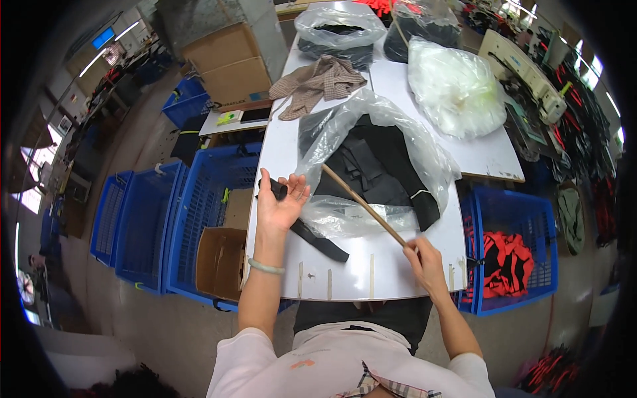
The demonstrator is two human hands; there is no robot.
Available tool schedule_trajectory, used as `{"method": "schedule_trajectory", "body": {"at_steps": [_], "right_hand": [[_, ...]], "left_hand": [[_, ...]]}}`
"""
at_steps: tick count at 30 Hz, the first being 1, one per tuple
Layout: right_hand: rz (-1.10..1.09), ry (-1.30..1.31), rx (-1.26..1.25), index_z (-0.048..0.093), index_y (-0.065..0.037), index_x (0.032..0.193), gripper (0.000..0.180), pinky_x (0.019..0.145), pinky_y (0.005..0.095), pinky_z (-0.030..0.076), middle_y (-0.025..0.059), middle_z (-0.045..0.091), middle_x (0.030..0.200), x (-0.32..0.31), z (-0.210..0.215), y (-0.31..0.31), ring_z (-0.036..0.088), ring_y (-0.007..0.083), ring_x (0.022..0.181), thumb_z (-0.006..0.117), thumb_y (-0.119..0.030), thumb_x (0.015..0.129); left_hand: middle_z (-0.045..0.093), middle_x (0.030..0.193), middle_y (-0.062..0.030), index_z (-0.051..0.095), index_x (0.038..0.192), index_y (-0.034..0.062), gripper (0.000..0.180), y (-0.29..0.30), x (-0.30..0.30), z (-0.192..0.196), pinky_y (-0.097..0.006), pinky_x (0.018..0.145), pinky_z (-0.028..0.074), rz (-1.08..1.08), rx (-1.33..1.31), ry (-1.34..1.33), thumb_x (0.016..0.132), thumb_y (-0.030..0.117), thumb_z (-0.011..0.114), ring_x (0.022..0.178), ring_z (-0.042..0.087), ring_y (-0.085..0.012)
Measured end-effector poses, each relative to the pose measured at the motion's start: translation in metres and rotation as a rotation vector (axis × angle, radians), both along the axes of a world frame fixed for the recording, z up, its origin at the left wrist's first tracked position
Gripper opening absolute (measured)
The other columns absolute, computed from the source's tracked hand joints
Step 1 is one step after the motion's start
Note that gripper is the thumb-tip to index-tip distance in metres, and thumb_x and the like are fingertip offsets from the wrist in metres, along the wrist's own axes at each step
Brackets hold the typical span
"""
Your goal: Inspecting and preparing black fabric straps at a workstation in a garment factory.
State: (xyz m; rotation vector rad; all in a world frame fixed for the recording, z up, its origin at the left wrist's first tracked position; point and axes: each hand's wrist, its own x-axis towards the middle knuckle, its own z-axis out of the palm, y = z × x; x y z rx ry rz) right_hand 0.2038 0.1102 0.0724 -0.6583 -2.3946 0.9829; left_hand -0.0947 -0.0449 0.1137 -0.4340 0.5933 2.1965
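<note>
My right hand (424, 262) is closed around the lower end of a thin wooden stick (365, 204), which slants up and left over an open clear plastic bag (434, 152). Inside the bag lie black fabric pieces (365, 166), one long piece reaching out toward the near right. My left hand (282, 207) is turned palm up at the table's left edge, fingers stretched apart. A black fabric strip (322, 242) runs from behind this hand toward the near edge. Dark fabric (277, 190) also shows between thumb and fingers; whether it is the same strip is hidden.
Across the white table (391, 282) lie a checked cloth (322, 83), a stuffed clear bag (454, 86) and more bags. Blue crates (149, 225) stand left, one holding a cardboard box (221, 265). Another crate (531, 302) at right holds red-and-black fabric (507, 265). A sewing machine (524, 73) stands far right.
</note>
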Motion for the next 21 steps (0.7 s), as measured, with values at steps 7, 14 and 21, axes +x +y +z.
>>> {"method": "schedule_trajectory", "body": {"at_steps": [7,14,21], "right_hand": [[0.097,0.067,-0.330,0.059,0.003,0.098,0.014,0.056,0.0233,0.047,0.0068,0.062,0.067,0.027,0.028,-0.034,0.061,0.0115,0.061,0.059,-0.003,0.085],[0.058,0.048,-0.322,0.064,0.003,0.100,0.017,0.055,0.0257,0.047,0.0112,0.063,0.070,0.020,0.050,-0.053,0.060,0.0146,0.059,0.061,-0.002,0.084],[0.061,0.462,-1.224,0.060,0.002,0.101,0.018,0.040,0.0206,0.028,0.0044,0.054,0.061,-0.058,0.077,-0.077,0.038,0.0050,0.044,0.057,-0.012,0.090]], "left_hand": [[0.055,0.071,-0.0038,0.046,0.067,0.0109,0.043,0.017,0.011,0.011,-0.044,0.090,0.043,-0.003,0.108,-0.118,0.085,0.047,0.060,0.084,0.058,-0.0232],[0.049,0.056,-0.0064,0.044,0.062,0.0118,0.040,0.021,0.029,0.011,-0.044,0.083,0.048,-0.030,0.005,0.458,0.089,0.038,0.055,0.063,0.057,-0.0234],[0.049,0.047,-0.0068,0.043,0.060,0.0097,0.042,0.046,0.126,0.023,-0.042,0.090,0.043,-0.358,0.063,0.755,0.096,0.032,0.042,0.061,0.063,-0.0272]]}}
